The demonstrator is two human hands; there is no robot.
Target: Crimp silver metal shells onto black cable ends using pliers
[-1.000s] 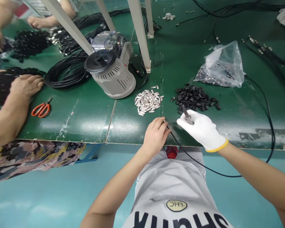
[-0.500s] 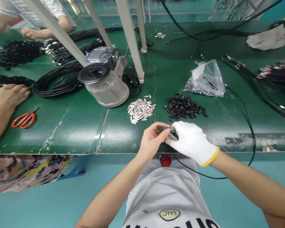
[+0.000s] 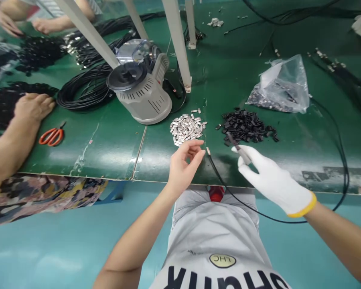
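View: head camera, looking down over a green-topped workbench (image 3: pixel 114 160) with a person's grey printed shirt below

Left hand: the bare left hand (image 3: pixel 185 162) is open with loosely curled fingers, holding nothing

Right hand: the right hand in a white knit glove with a yellow cuff (image 3: pixel 273 178) has fingers extended and grips a slim dark grey piece (image 3: pixel 239 149), too small to identify

Cable: a thin black cable (image 3: pixel 215 171) ends in a small metal tip (image 3: pixel 208 151) on the bench, just beside the left fingertips, then runs over the front edge and loops right

Nearby: a heap of small silver metal clips (image 3: pixel 186 129) and a heap of small black plastic pieces (image 3: pixel 246 126) lie beyond the hands, near a clear plastic bag (image 3: pixel 279 86) and a grey round-topped machine (image 3: pixel 141 96)

Co-worker: a bare hand (image 3: pixel 33 108) rests on a black heap, near orange-handled scissors (image 3: pixel 51 136)
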